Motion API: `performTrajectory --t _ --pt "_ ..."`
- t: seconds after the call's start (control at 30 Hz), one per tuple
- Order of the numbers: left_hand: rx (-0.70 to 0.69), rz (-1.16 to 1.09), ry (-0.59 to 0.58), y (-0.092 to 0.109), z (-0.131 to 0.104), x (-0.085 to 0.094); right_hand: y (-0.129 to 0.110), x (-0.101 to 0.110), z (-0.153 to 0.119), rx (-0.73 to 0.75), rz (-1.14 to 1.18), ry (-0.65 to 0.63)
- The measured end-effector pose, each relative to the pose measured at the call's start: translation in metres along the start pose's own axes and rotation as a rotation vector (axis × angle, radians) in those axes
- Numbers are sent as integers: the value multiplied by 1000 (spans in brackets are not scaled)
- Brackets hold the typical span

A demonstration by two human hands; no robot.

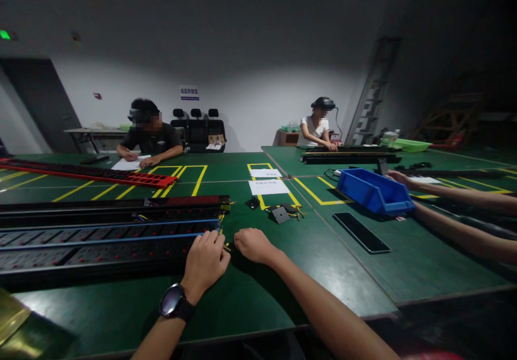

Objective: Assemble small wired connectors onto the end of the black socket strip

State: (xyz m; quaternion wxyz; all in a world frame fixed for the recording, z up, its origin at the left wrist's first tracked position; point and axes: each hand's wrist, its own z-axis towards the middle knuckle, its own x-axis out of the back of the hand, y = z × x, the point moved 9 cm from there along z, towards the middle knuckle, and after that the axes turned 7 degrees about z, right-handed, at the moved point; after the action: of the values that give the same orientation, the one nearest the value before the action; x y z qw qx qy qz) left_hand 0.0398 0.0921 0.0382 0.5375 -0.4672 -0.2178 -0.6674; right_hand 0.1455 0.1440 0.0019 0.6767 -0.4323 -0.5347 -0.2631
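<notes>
At the right-hand end of a long black slatted module with blue strips and red dots [133, 248], the left hand [205, 260] is being held with its fingers curled inward, over the corner where thin yellow wires [222, 221] are being let out. The module is being supported flat along the left of a glossy dark green counter [319, 265], its length presumably being laid sideways so that the wired end is being presented within reach of both hands. Just beside, across a narrow gap, the right hand [253, 245] is being held in a loose fist above the counter. A small yellow-tipped wire end [227, 247] is being shown between the two, next to the left thumb; whether it is being pinched by either hand cannot be told, since the fingertips are being hidden. The hands are probably being brought so close together because a very small part is being dealt with. Beyond them, a flat dark grey square plate [280, 215] is being left near the module's end, perhaps for easy reach. Farther right, a black flat-screened device [361, 233] is being rested well clear of the wires, and a blue open-fronted plastic bin [374, 193] is being placed near a co-worker's hand [398, 179].
</notes>
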Motion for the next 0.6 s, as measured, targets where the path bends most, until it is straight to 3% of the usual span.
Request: performTrajectory --t 0.6 --pt "11 2 6 1 2 5 -3 4 -2 -15 4 7"
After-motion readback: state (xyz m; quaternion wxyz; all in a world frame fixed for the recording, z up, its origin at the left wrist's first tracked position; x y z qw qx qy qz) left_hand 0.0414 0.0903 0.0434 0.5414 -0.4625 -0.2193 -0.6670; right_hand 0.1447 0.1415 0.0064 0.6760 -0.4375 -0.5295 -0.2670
